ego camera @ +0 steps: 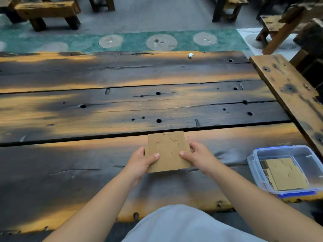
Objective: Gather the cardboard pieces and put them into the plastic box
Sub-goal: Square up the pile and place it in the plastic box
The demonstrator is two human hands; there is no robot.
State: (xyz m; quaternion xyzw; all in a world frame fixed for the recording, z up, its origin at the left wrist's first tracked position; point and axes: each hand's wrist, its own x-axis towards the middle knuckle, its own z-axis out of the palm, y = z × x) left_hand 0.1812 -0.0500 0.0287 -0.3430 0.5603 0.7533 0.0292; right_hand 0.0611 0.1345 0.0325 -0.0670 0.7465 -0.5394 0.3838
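Observation:
A square brown cardboard piece (167, 147) with cut shapes in its face is held just above the wooden table (122, 105), near the front middle. My left hand (141, 162) grips its left edge, thumb on top. My right hand (199, 157) grips its right edge the same way. To the right, near the table's front corner, stands a clear plastic box (258, 165) with blue clips, lid off. More cardboard pieces (284, 173) lie flat inside it.
A small white crumpled scrap (190, 55) lies at the table's far edge. A wooden bench (286, 88) runs along the right side. More benches (47, 12) and a green patterned floor strip (132, 42) lie beyond the table.

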